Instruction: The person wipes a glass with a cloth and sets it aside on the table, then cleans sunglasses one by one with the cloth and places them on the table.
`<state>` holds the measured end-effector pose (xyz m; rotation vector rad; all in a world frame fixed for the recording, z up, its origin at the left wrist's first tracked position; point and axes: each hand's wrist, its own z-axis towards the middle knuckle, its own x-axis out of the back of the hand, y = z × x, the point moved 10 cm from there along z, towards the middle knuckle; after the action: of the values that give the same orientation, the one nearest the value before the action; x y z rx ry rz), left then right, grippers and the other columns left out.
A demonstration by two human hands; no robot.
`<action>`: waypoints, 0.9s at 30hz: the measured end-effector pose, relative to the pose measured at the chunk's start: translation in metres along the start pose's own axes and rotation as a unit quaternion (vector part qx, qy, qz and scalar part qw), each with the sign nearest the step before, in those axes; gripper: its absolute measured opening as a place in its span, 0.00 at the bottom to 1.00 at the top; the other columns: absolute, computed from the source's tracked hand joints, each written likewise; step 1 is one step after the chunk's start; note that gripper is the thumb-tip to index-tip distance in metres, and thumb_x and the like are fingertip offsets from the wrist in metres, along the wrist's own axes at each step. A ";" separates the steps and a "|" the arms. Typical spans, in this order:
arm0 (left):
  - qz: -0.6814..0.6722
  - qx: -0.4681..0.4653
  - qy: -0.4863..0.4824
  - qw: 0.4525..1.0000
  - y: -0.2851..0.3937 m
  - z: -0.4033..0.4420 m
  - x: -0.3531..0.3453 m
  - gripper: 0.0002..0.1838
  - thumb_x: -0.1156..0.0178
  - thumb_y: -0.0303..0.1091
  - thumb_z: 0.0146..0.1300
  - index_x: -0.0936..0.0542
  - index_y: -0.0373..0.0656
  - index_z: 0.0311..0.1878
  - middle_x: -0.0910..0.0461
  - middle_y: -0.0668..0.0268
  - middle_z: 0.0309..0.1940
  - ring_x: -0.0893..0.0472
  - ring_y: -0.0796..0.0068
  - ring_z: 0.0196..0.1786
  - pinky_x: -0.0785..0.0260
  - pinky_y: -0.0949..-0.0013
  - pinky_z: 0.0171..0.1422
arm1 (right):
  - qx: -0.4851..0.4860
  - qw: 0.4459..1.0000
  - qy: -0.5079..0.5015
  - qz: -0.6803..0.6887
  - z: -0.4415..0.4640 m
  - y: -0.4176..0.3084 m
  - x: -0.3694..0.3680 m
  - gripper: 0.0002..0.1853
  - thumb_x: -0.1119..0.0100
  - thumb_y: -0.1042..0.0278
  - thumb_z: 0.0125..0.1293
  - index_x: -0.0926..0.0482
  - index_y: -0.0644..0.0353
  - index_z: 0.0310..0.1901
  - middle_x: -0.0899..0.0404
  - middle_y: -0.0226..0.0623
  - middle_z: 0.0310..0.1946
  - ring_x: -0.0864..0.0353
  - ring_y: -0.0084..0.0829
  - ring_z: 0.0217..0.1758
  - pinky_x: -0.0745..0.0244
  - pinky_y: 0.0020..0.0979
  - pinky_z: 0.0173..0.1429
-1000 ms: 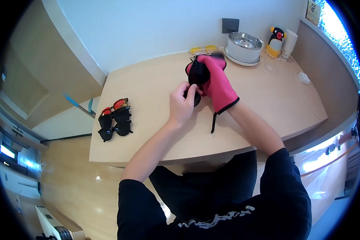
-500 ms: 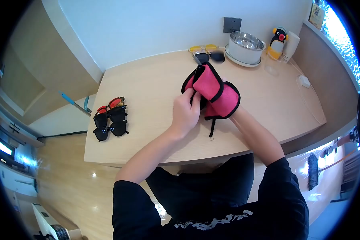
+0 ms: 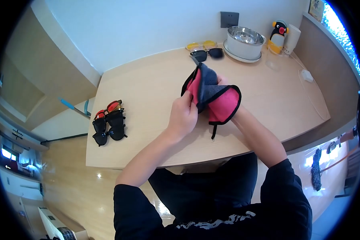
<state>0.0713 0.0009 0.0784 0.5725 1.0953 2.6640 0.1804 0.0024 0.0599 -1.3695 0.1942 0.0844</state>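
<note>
A pink cloth [image 3: 226,106] with a grey, fleecy-looking side and black edging is bunched up over the middle of the desk. My left hand [image 3: 183,116] pinches its near left part, fingers closed. Behind the cloth is my right hand [image 3: 223,80], mostly hidden, with only a bit of it showing near the upper right fold. Whether anything else lies inside the folds I cannot make out. A black loop hangs from the cloth's lower edge. Just beyond it lie dark sunglasses [image 3: 200,55] and yellow-lensed glasses [image 3: 209,44].
At the left, red-lensed glasses [image 3: 114,106] lie beside black sunglasses [image 3: 117,132] and another dark pair [image 3: 115,118]. Along the back stand a steel-lined white bowl [image 3: 244,51], a penguin figure [image 3: 277,39] and paper cups [image 3: 292,38]. A white charger [image 3: 307,75] with its cable lies at the right.
The upper pink flap of the cloth has turned over, so its grey side now shows. Both hands stay in nearly the same place. The view has shifted slightly.
</note>
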 end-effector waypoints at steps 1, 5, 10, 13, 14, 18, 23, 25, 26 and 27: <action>-0.002 0.003 -0.004 1.000 0.002 -0.002 -0.004 0.05 0.53 0.25 0.62 0.30 0.34 0.32 0.31 0.51 0.16 0.28 0.55 0.19 0.38 0.61 0.26 | 0.010 0.999 0.040 -0.025 -0.001 -0.003 0.007 0.18 0.36 0.65 0.55 0.27 0.62 0.45 0.25 0.29 0.41 0.25 0.22 0.40 0.27 0.26 0.41; 0.034 0.051 -0.044 0.997 0.010 -0.004 -0.017 0.05 0.52 0.25 0.61 0.30 0.34 0.32 0.30 0.49 0.17 0.28 0.51 0.20 0.38 0.61 0.25 | 0.183 0.973 0.066 -0.124 -0.005 -0.015 0.017 0.19 0.37 0.65 0.54 0.29 0.64 0.46 0.24 0.34 0.39 0.25 0.24 0.42 0.29 0.26 0.43; -0.013 0.041 0.015 0.999 0.006 0.003 0.002 0.04 0.52 0.24 0.60 0.31 0.34 0.31 0.29 0.46 0.19 0.27 0.45 0.24 0.38 0.57 0.26 | 0.101 0.995 -0.028 0.003 -0.006 -0.021 -0.019 0.16 0.38 0.69 0.57 0.29 0.57 0.47 0.26 0.28 0.37 0.27 0.18 0.40 0.29 0.22 0.41; 0.046 -0.005 -0.002 0.999 0.009 -0.002 -0.007 0.03 0.53 0.23 0.59 0.33 0.33 0.32 0.29 0.45 0.19 0.26 0.42 0.27 0.37 0.53 0.29 | 0.087 0.991 0.071 0.067 0.002 0.000 0.007 0.16 0.40 0.69 0.57 0.27 0.62 0.46 0.23 0.31 0.39 0.24 0.22 0.38 0.27 0.24 0.41; 0.040 0.011 -0.001 0.999 0.006 -0.001 -0.011 0.04 0.53 0.24 0.60 0.33 0.34 0.31 0.30 0.44 0.20 0.27 0.42 0.27 0.37 0.54 0.29 | 0.140 0.973 0.030 0.182 -0.001 -0.003 0.003 0.13 0.43 0.67 0.60 0.26 0.61 0.45 0.23 0.31 0.38 0.24 0.23 0.37 0.28 0.26 0.41; 0.014 0.043 0.027 0.999 -0.006 0.008 0.002 0.07 0.53 0.26 0.63 0.34 0.34 0.29 0.30 0.46 0.19 0.29 0.49 0.21 0.39 0.60 0.26 | 0.266 0.808 0.040 -0.525 -0.019 -0.048 -0.026 0.12 0.45 0.63 0.62 0.26 0.59 0.44 0.24 0.30 0.35 0.26 0.22 0.37 0.29 0.27 0.41; 0.025 0.010 0.044 0.999 -0.004 0.008 0.010 0.11 0.52 0.27 0.64 0.35 0.33 0.26 0.34 0.50 0.14 0.33 0.58 0.17 0.41 0.64 0.24 | 0.139 0.955 -0.022 -0.262 -0.004 -0.018 -0.016 0.17 0.43 0.68 0.58 0.30 0.59 0.50 0.25 0.37 0.42 0.25 0.31 0.43 0.30 0.30 0.47; 0.057 0.054 -0.015 0.997 -0.003 0.004 -0.001 0.09 0.53 0.27 0.64 0.32 0.33 0.29 0.30 0.54 0.18 0.32 0.68 0.21 0.39 0.68 0.28 | 0.164 0.831 0.027 -0.530 -0.006 -0.023 -0.018 0.20 0.43 0.69 0.55 0.32 0.59 0.51 0.26 0.39 0.40 0.25 0.35 0.43 0.30 0.30 0.46; 0.089 0.099 -0.069 0.989 -0.009 -0.001 -0.012 0.08 0.53 0.27 0.65 0.30 0.32 0.33 0.27 0.58 0.21 0.30 0.79 0.26 0.36 0.73 0.32 | 0.115 0.929 0.040 -0.349 0.000 -0.014 0.000 0.22 0.41 0.68 0.51 0.32 0.60 0.50 0.28 0.43 0.39 0.26 0.39 0.43 0.30 0.32 0.47; 0.079 0.105 -0.075 0.988 -0.010 -0.002 -0.015 0.07 0.52 0.26 0.64 0.29 0.32 0.33 0.25 0.55 0.21 0.26 0.73 0.26 0.35 0.70 0.32 | 0.145 0.887 0.034 -0.437 -0.005 -0.030 -0.007 0.21 0.43 0.70 0.53 0.32 0.61 0.51 0.27 0.41 0.42 0.26 0.36 0.44 0.31 0.31 0.48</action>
<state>0.0845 0.0019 0.0660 0.9205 1.3469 2.5982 0.1785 -0.0087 0.0894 -1.0531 -0.3544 -0.7247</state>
